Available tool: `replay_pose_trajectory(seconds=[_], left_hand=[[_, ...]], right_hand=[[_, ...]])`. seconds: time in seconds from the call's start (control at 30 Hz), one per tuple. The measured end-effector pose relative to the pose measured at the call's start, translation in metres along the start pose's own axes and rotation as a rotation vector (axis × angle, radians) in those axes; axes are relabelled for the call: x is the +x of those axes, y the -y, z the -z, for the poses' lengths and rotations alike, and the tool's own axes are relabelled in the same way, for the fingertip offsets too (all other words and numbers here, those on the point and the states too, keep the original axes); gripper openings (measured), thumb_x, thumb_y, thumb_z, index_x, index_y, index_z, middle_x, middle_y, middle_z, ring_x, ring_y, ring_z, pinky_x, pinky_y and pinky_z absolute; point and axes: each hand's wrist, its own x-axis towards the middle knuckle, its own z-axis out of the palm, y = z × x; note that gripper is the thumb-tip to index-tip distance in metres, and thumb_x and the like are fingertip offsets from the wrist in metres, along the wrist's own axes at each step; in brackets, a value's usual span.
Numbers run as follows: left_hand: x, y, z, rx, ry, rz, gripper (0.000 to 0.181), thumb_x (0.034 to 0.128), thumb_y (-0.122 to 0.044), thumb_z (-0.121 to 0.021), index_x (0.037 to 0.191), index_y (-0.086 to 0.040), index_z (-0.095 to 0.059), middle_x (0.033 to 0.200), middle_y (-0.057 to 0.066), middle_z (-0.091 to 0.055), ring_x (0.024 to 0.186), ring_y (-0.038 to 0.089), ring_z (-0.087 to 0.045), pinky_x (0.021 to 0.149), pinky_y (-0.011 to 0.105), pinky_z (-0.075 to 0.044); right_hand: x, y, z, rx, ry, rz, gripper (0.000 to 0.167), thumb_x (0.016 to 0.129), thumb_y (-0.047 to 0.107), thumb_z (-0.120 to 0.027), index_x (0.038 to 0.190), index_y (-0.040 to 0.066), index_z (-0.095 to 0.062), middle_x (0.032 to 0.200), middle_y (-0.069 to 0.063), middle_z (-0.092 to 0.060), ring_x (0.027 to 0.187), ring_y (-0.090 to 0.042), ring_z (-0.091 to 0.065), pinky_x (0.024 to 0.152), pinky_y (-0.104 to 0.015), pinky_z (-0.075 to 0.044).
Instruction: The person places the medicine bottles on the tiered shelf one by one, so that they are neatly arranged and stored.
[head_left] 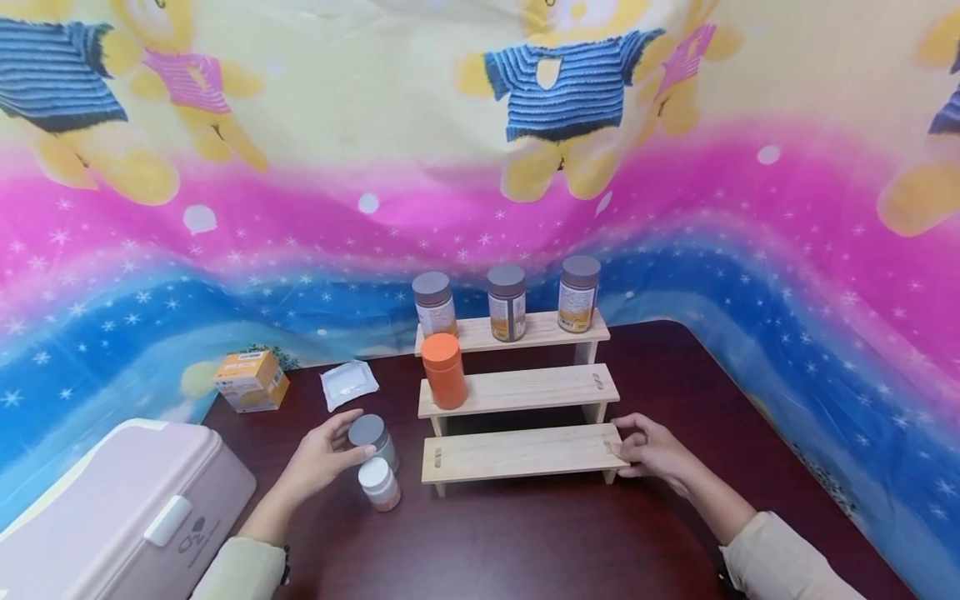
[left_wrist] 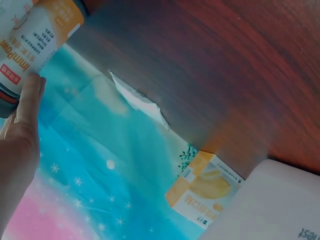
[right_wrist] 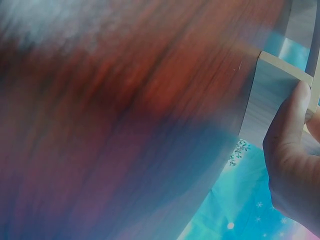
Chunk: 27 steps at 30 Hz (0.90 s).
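Observation:
My left hand [head_left: 330, 454] holds a grey-lidded jar [head_left: 368, 431] at the left of the shelf, thumb on the near side and fingers behind. The left wrist view shows the jar's orange and white label [left_wrist: 37, 42]. Just in front of it stands a small white-capped bottle [head_left: 379, 485]. At the other side, my right hand [head_left: 652, 450] grips the right end of the lowest board of a three-step wooden shelf [head_left: 517, 454]. In the right wrist view the thumb [right_wrist: 295, 107] lies against the board's end.
Three grey-lidded jars [head_left: 507, 304] line the top step; an orange bottle [head_left: 445, 372] stands on the middle one. At the left are a pale pink case [head_left: 127, 508], an orange and white box [head_left: 251, 382] and a white packet [head_left: 348, 383]. A patterned cloth [head_left: 330, 208] hangs behind.

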Motion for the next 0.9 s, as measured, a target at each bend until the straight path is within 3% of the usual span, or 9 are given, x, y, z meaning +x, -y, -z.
replay_pose_trajectory(seconds=[0.6,0.9], left_hand=[[-0.001,0.008,-0.004,-0.028,-0.072,0.019,0.067,0.0786,-0.029,-0.077,0.134,-0.005,-0.048,0.127,0.020,-0.057,0.114,0.038,-0.056,0.089,0.045,-0.050],[-0.002,-0.005,0.007,-0.047,-0.134,0.018,0.067,0.0780,-0.031,-0.077,0.134,-0.006,-0.049,0.126,0.020,-0.058,0.112,0.038,-0.058,0.088,0.043,-0.052]], right_hand=[[-0.003,0.002,-0.003,0.008,-0.002,0.005,0.057,0.087,0.000,-0.061,0.134,-0.009,-0.031,0.082,-0.009,-0.058,0.076,-0.019,-0.063,0.068,-0.037,-0.058],[-0.002,0.002,-0.003,0.010,-0.005,0.002,0.057,0.087,0.001,-0.061,0.134,-0.009,-0.031,0.082,-0.008,-0.058,0.075,-0.019,-0.062,0.068,-0.037,-0.058]])
